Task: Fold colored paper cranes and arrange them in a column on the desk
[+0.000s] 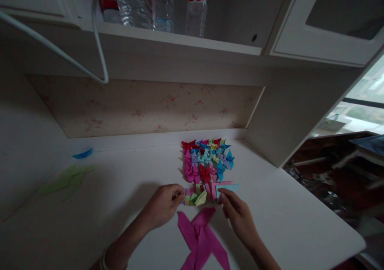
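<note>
While L hand (163, 206) pinches paper (200, 198) — R hand (238, 214) too.

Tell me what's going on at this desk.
A person is handling a row of folded papers: the right hand pinches a light blue piece, the left hand is at the left end. Small paper figures sit packed just beyond. A big pink figure lies nearer; a green figure lies off left.

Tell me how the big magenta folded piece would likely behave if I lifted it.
The magenta folded piece looks like thin folded paper, so it's probably light for its size. Its long, flat arms spread wide and may flop or bend if lifted by one tip. The layered folds near its middle are likely stiffer.
</note>
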Demonstrator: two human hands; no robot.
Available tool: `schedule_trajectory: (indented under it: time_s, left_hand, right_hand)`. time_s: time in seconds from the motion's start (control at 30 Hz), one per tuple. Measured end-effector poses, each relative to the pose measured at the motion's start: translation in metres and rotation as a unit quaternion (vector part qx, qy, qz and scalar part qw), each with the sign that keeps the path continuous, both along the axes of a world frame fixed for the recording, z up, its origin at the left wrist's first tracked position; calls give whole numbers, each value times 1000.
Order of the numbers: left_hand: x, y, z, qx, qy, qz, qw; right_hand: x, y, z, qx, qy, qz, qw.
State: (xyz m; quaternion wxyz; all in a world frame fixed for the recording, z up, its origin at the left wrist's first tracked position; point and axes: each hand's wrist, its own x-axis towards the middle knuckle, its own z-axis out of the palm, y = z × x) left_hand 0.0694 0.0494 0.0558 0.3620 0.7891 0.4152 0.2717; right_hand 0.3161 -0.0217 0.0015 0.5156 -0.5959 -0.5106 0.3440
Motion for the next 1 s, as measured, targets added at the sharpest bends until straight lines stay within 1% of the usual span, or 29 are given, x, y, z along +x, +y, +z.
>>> schedule_trajectory:
  time_s: [0.07, 0.17, 0.23, 0.27, 0.33, 0.4, 0.47, 0.57, 0.67, 0.77, 0.83, 1.0]
  left_hand:
    - [20, 20, 11, 34, -4, 9, 999]
    - [60, 55, 20, 66, 16, 14, 998]
    - [89, 80, 22, 89, 39, 15, 995]
    - [103, 93, 21, 96, 44, 17, 994]
    - [132, 117, 20, 105, 49, 26, 993]
    - [159, 138, 17, 113, 56, 30, 992]
    - [184, 155, 14, 123, 67, 26, 990]
    - [219, 174, 7, 135, 94, 11, 986]
    - [249, 188, -1, 137, 128, 7, 982]
    - [273, 199, -8, 135, 162, 12, 977]
    - [283, 206, -11, 136, 181, 11, 974]
    - [296, 219, -20, 130, 226, -11, 965]
  right_hand:
    - [31, -1, -10, 11, -9, -96, 995]
    - [74, -2, -28, 3, 8, -234, 972]
    - [93, 0, -39, -16, 14, -299, 954]
    - [98, 2, -43, -27, 11, -317, 948]
    - [103, 6, -47, -53, -5, -315, 948]
    - [101, 11, -46, -76, -25, -281, 956]
    - [98, 16, -43, -87, -42, -267, 959]
    - [95, 20, -40, -94, -43, -289, 952]
    - [96, 22, -39, -102, -48, -288, 951]
    - [96, 23, -38, -112, -50, -289, 949]
    - [96, 24, -38, -116, -49, -295, 947]
    - [97, 26, -38, -129, -65, -297, 944]
